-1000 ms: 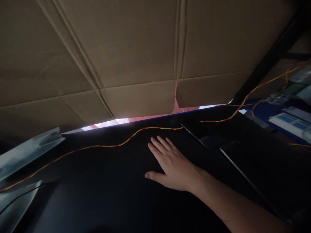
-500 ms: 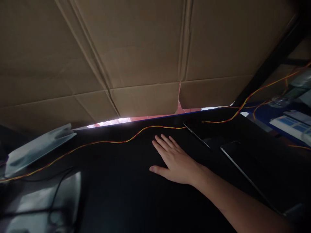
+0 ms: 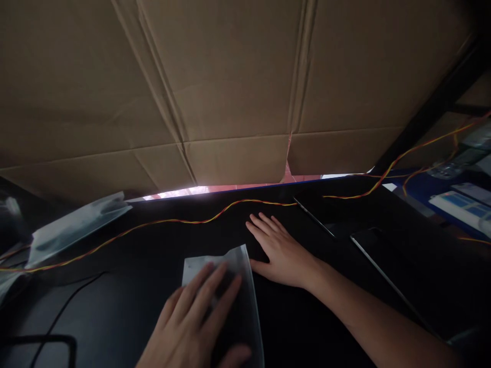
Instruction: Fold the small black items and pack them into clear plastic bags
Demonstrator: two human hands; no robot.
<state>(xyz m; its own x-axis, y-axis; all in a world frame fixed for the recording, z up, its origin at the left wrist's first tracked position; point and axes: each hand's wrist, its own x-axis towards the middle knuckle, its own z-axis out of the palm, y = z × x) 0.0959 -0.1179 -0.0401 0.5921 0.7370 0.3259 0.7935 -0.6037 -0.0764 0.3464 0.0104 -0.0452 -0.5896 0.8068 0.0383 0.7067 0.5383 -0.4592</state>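
Bag: we have a clear plastic bag (image 3: 233,286) lying flat on the black mat (image 3: 326,317), near and a little left of centre.
Left hand: our left hand (image 3: 195,322) lies on the bag with fingers spread and flat, the thumb curled round the near edge; it presses more than it grips.
Right hand: our right hand (image 3: 280,250) rests open and palm down on the mat, its thumb just beside the bag's right edge, holding nothing.
Doing it well: we judge the bag wants an even, flat press, with the right hand steady beside it so the thin film does not slide or crease.
Contents: dim light; we cannot tell whether the bag holds anything.
Around: a red-and-yellow wire (image 3: 184,222) runs along the far side; more bags (image 3: 76,227) lie far left; cardboard (image 3: 230,76) stands behind.
Change: half a second ago neither the left hand nor this bag was in view; the right hand has barely shifted.
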